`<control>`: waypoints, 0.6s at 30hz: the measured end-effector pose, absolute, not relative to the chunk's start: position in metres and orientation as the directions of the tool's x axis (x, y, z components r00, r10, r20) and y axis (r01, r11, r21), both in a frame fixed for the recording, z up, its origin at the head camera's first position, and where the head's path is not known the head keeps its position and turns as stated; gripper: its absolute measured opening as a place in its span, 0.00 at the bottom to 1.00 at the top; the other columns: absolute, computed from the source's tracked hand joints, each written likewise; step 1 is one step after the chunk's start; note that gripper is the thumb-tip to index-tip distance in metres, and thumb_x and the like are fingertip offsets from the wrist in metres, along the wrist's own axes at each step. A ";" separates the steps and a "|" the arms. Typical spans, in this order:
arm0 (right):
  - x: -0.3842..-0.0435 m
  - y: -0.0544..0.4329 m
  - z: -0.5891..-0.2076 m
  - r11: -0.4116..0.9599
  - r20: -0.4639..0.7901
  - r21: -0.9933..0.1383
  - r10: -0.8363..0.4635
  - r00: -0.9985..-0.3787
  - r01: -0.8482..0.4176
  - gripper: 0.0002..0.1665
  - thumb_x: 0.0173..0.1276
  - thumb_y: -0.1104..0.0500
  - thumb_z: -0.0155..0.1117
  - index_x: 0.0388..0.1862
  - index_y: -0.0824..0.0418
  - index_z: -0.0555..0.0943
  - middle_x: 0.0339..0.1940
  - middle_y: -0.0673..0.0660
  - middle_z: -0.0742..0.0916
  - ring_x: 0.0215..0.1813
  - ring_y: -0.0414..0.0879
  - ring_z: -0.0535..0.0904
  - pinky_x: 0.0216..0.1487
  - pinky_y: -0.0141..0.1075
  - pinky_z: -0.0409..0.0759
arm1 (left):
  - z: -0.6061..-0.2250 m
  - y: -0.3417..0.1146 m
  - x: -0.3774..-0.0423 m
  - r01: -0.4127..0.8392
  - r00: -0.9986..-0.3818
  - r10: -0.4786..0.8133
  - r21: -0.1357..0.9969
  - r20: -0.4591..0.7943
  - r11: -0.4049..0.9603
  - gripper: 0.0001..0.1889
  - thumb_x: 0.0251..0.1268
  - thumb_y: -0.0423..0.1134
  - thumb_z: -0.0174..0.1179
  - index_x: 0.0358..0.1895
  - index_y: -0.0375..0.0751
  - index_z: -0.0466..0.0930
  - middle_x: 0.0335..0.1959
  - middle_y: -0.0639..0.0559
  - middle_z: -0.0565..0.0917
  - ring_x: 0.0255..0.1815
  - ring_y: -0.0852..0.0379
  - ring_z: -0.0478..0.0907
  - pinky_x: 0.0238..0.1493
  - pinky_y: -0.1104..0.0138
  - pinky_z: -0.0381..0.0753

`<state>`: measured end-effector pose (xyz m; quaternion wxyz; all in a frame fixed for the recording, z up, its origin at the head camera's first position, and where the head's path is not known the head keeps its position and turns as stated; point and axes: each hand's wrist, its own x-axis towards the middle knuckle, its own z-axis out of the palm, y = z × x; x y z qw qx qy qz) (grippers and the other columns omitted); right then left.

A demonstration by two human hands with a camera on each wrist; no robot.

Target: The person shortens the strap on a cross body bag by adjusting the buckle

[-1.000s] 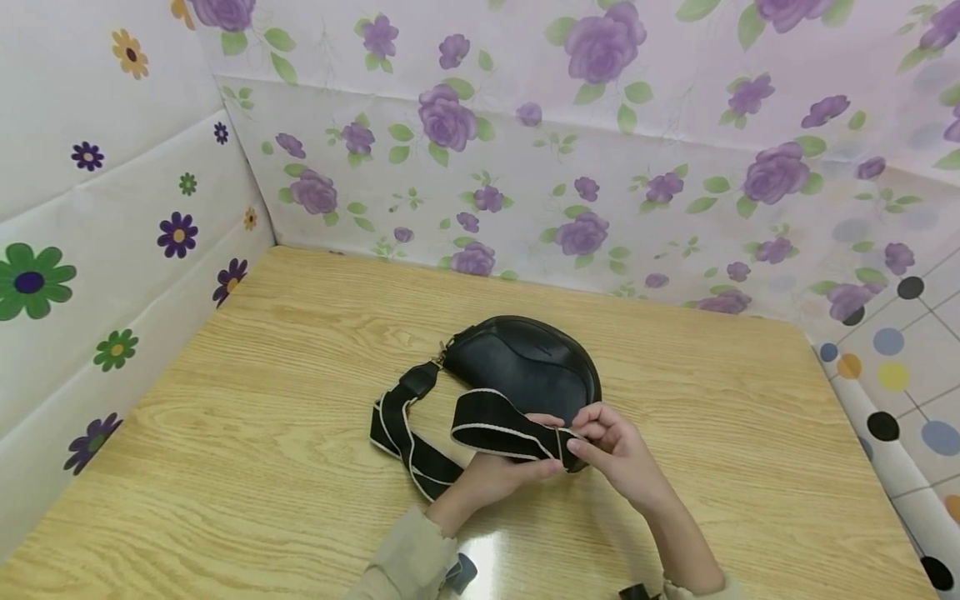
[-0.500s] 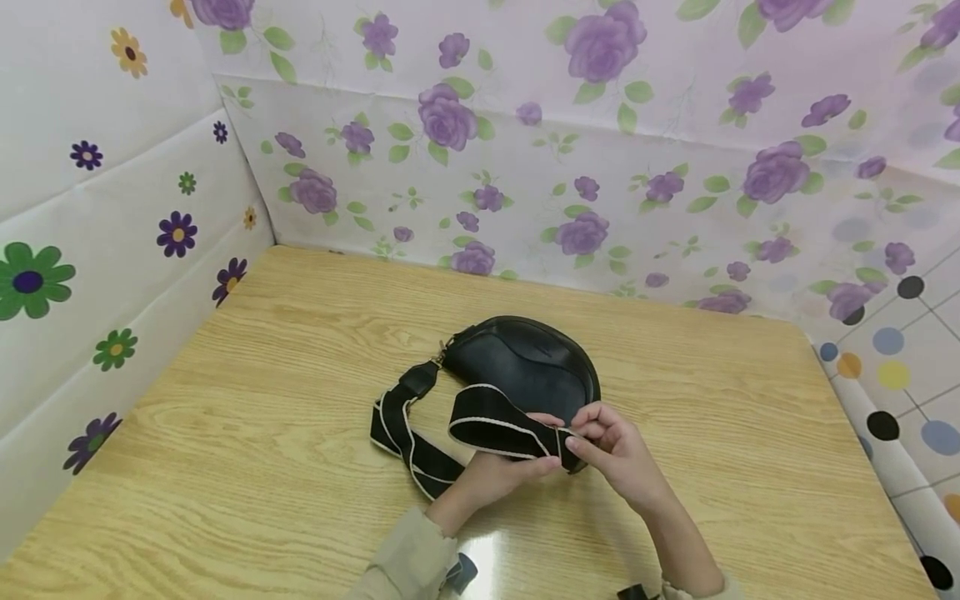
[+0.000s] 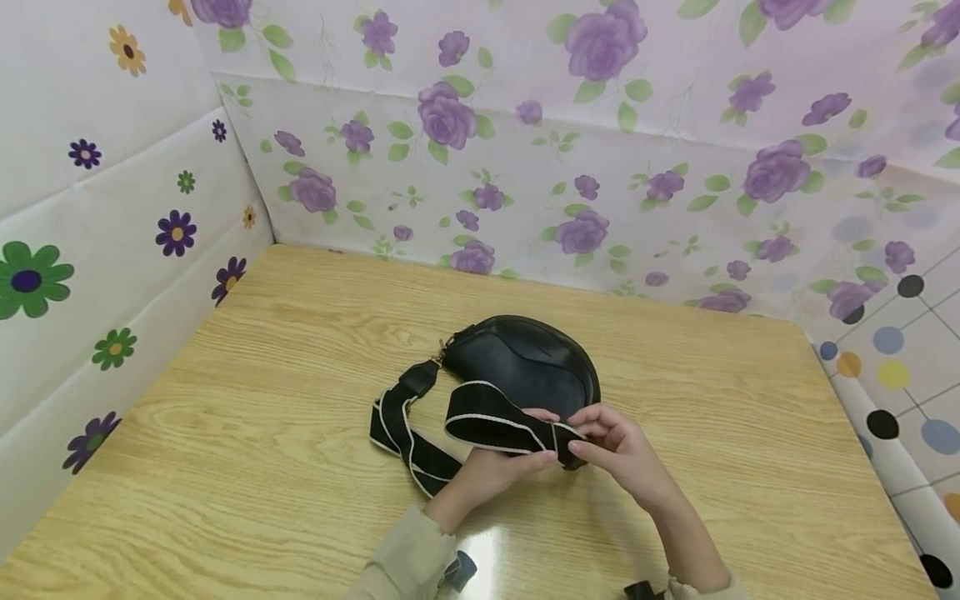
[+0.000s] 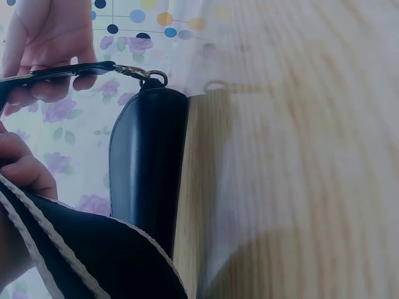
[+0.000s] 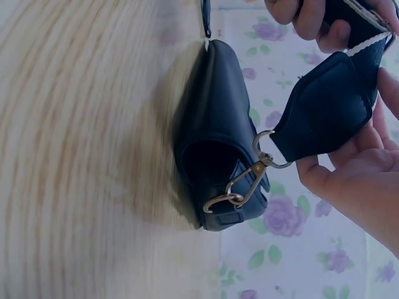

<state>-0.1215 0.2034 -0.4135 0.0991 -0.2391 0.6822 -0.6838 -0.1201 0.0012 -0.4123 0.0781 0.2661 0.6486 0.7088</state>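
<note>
A black half-moon shoulder bag point(image 3: 517, 362) lies on the table, its wide black strap point(image 3: 487, 414) with white edging attached. My left hand point(image 3: 495, 473) holds the strap just beside its metal slider point(image 3: 555, 437), where a loop of webbing stands up. My right hand point(image 3: 626, 457) pinches the strap on the other side of the slider. In the right wrist view, the strap's leather end tab point(image 5: 327, 106) passes by the right fingers, and a metal swivel clip point(image 5: 252, 177) joins it to the bag. Behind the hands, the bag's near right end is partly hidden in the head view.
The strap's other part point(image 3: 412, 425) curves over the wooden table point(image 3: 262, 400) left of the bag, ending at a clip point(image 3: 441, 354). Flowered sheets point(image 3: 510, 167) form the back and left sides; a dotted sheet point(image 3: 892, 375) hangs at the right.
The strap loop has shifted slightly left and up at the slider. Both hands keep their grip with only tiny movement; the bag stays put.
</note>
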 end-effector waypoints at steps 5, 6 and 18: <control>-0.121 0.205 -0.415 -0.021 0.181 -0.981 -0.452 -0.873 -0.192 0.09 0.62 0.72 0.54 0.40 0.73 0.68 0.33 0.51 0.81 0.34 0.40 0.75 0.34 0.32 0.74 | -0.411 0.000 -0.121 0.240 -0.843 0.457 0.958 0.284 -0.154 0.21 0.53 0.23 0.59 0.52 0.24 0.69 0.51 0.31 0.72 0.49 0.61 0.71 0.50 0.68 0.70; -0.121 0.205 -0.415 -0.021 0.186 -0.980 -0.452 -0.872 -0.198 0.08 0.62 0.72 0.54 0.39 0.73 0.68 0.32 0.51 0.81 0.34 0.40 0.74 0.33 0.32 0.74 | -0.412 0.000 -0.121 0.235 -0.845 0.457 0.960 0.280 -0.153 0.21 0.53 0.23 0.59 0.52 0.24 0.69 0.51 0.31 0.72 0.49 0.61 0.71 0.50 0.68 0.70; -0.120 0.203 -0.415 -0.027 0.217 -0.974 -0.424 -0.879 -0.227 0.04 0.61 0.72 0.56 0.34 0.67 0.75 0.29 0.47 0.81 0.31 0.37 0.72 0.31 0.30 0.72 | -0.434 0.003 -0.129 0.199 -0.854 0.455 0.967 0.252 -0.162 0.22 0.54 0.26 0.60 0.54 0.29 0.70 0.53 0.39 0.73 0.53 0.57 0.70 0.53 0.66 0.68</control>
